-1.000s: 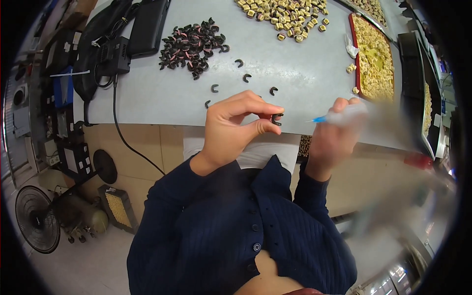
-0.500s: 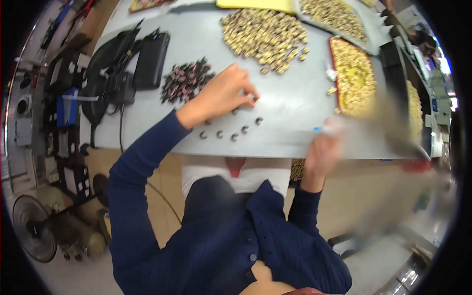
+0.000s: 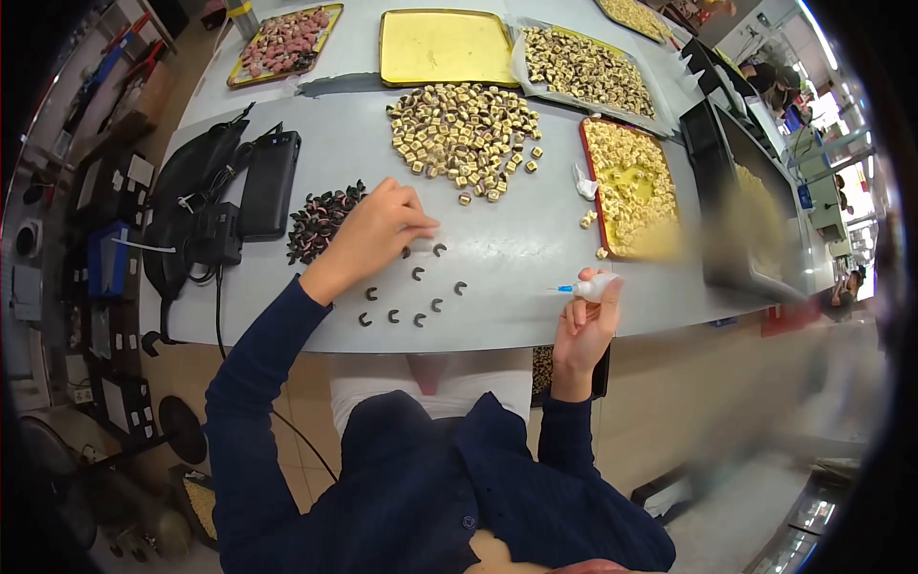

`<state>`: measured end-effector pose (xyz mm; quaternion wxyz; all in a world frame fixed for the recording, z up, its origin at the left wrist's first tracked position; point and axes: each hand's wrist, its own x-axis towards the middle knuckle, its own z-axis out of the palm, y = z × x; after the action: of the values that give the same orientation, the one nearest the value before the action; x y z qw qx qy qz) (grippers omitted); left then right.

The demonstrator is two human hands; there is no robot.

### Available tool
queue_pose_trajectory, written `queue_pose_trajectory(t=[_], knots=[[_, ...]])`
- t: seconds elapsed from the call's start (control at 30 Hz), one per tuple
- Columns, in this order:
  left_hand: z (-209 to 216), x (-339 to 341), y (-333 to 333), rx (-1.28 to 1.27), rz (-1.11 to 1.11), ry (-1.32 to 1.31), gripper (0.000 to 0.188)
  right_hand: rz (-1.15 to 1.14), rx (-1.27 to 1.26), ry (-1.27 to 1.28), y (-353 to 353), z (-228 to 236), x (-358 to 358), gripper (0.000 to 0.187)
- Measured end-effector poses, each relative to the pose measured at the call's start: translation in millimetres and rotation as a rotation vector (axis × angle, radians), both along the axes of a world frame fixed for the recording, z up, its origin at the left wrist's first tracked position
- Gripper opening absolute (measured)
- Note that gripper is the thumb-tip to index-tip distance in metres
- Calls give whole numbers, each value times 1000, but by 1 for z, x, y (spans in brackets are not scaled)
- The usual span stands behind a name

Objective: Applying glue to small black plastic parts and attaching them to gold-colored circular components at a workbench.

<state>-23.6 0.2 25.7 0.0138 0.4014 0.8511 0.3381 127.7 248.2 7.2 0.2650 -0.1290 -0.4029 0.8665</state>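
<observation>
Resting near the bench's (image 3: 535,258) front edge at about five o'clock, the right hand (image 3: 585,325) has its fingers clamped on a small white squeeze bottle (image 3: 597,285) with a blue tip aimed toward nine o'clock. Just left of it, dark C-shaped clips (image 3: 413,298) lie scattered singly on the smooth grey top, small, hard-looking and curled like open rings.

Reaching further in, the left hand (image 3: 378,234) sits at about ten o'clock from them, its fingers pinched together on the bench; whether they hold a clip I cannot tell, since the tips cover the spot. Beside that hand, at nine o'clock, is a loose heap of more dark clips (image 3: 320,222).

Beyond, at twelve o'clock, lies a pile of small tan-and-brown blocks (image 3: 464,134), then flat yellow trays (image 3: 448,48).

Risks, as I judge them: a squeeze on the soft bottle could drip onto the bench, and the light clips could skid or roll off the near edge if a sleeve brushes them.
</observation>
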Motion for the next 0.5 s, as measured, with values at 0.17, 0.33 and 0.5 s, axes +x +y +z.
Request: queue_pose_trajectory(t=[0.17, 0.33, 0.5], knots=[[7, -7, -18, 31, 47, -24, 18, -52, 7, -36, 7, -4, -2, 30], [11, -9, -32, -1, -27, 18, 19, -60, 27, -122, 30, -29, -2, 41], [3, -7, -28, -42, -65, 4, 18, -134, 11, -86, 43, -43, -3, 42]])
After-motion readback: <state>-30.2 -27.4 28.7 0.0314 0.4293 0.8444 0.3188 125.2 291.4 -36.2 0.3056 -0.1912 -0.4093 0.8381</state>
